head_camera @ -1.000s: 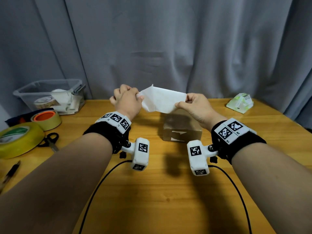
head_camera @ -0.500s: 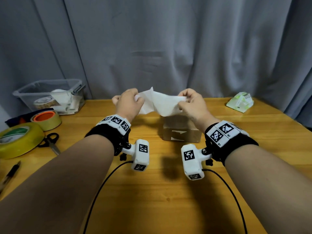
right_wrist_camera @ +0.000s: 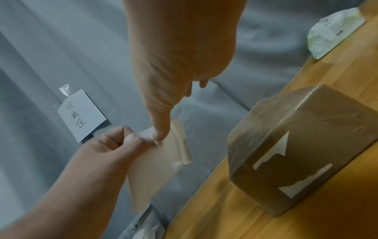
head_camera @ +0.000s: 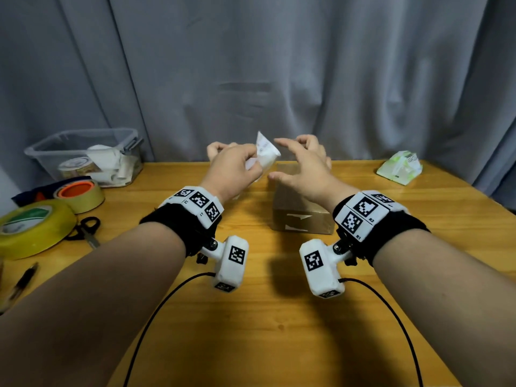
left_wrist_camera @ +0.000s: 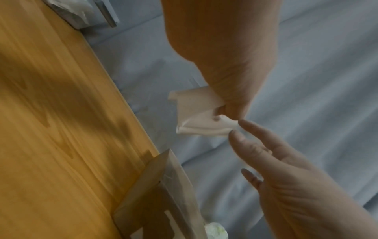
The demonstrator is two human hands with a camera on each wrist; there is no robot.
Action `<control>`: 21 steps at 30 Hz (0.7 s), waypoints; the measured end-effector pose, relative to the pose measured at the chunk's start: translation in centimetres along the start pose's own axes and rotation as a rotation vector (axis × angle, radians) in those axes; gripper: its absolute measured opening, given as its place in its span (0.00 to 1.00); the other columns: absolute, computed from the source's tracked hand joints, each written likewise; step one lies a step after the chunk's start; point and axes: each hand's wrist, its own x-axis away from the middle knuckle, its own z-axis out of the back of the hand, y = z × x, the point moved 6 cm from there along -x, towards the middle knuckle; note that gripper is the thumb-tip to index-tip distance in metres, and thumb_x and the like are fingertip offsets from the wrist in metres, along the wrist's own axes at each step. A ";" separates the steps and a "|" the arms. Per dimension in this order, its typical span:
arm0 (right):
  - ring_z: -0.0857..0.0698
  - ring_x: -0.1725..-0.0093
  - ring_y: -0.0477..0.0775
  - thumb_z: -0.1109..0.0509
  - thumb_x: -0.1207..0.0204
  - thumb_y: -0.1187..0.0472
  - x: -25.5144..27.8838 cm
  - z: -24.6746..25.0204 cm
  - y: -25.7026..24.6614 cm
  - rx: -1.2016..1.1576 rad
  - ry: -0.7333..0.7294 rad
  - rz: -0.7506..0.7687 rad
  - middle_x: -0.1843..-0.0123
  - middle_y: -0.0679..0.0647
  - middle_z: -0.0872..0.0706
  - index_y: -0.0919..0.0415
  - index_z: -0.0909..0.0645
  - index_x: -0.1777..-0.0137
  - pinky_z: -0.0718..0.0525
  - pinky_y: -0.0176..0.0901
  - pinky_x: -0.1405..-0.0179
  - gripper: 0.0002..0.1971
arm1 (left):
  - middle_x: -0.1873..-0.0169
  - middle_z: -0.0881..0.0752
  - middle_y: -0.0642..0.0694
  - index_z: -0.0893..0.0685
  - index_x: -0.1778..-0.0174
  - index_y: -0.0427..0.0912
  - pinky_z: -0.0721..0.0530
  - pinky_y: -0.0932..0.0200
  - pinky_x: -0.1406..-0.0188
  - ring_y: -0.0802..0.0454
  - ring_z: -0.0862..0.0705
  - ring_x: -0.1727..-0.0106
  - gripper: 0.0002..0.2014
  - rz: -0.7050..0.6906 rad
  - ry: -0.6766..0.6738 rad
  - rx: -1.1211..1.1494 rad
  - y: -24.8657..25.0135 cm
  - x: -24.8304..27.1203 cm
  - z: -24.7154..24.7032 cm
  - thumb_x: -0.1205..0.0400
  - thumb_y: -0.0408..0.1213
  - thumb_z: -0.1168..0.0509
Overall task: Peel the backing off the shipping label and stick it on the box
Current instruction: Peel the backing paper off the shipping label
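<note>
The left hand (head_camera: 237, 167) was closed in a pinch on the shipping label (head_camera: 266, 153), held in the air above the far edge of the tabletop (head_camera: 265, 317). The sheet was seen crumpled and curled beyond the pinching thumb, one edge rolled over. The right hand (head_camera: 301, 171) was spread just beside it, fingers apart and holding nothing; in the right wrist view its thumb tip lay at the sheet next to the left thumb, though contact could not be confirmed.

Whether label and backing had been fully parted could not be told. The step in hand was judged to be separating or regripping the two layers. It would be done well if a free corner were taken by the right hand close to the left pinch, and the layers drawn apart slowly, low and flat, so that the adhesive face was kept from folding onto itself.

Below and to the right of the hands, the box (head_camera: 303, 216) stood on the tabletop, wrapped in clear tape, its top unobstructed and apart from the label.
</note>
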 end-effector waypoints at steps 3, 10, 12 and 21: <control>0.38 0.23 0.56 0.24 0.33 0.47 0.0 0.2 0.2 -0.001 -0.005 0.025 0.25 0.51 0.36 0.38 0.25 0.34 0.42 0.51 0.26 0.26 | 0.79 0.31 0.56 0.35 0.76 0.50 0.44 0.58 0.46 0.49 0.24 0.60 0.14 -0.025 -0.026 0.038 0.6 0.2 0.0 0.25 0.42 0.41; 0.25 0.33 0.55 0.21 0.37 0.53 -0.3 0.8 1.4 -0.153 0.050 0.030 0.41 0.47 0.24 0.48 0.20 0.50 0.31 0.57 0.27 0.16 | 0.71 0.18 0.38 0.35 0.78 0.51 0.26 0.44 0.40 0.43 0.20 0.63 0.12 0.027 -0.012 0.326 0.1 0.1 0.2 0.31 0.47 0.41; 0.23 0.35 0.57 0.21 0.38 0.52 -0.3 0.7 1.6 -0.182 0.032 0.042 0.42 0.48 0.22 0.48 0.19 0.55 0.28 0.61 0.30 0.13 | 0.71 0.20 0.41 0.35 0.78 0.51 0.23 0.43 0.46 0.48 0.24 0.66 0.13 0.056 0.004 0.392 -0.3 0.0 0.2 0.31 0.43 0.39; 0.33 0.27 0.55 0.23 0.34 0.51 -0.3 1.7 2.9 -0.032 0.042 0.013 0.31 0.49 0.24 0.54 0.12 0.60 0.37 0.55 0.27 0.08 | 0.78 0.33 0.54 0.37 0.77 0.50 0.31 0.50 0.52 0.58 0.31 0.71 0.16 0.112 -0.002 0.283 -2.3 -0.5 0.4 0.28 0.47 0.38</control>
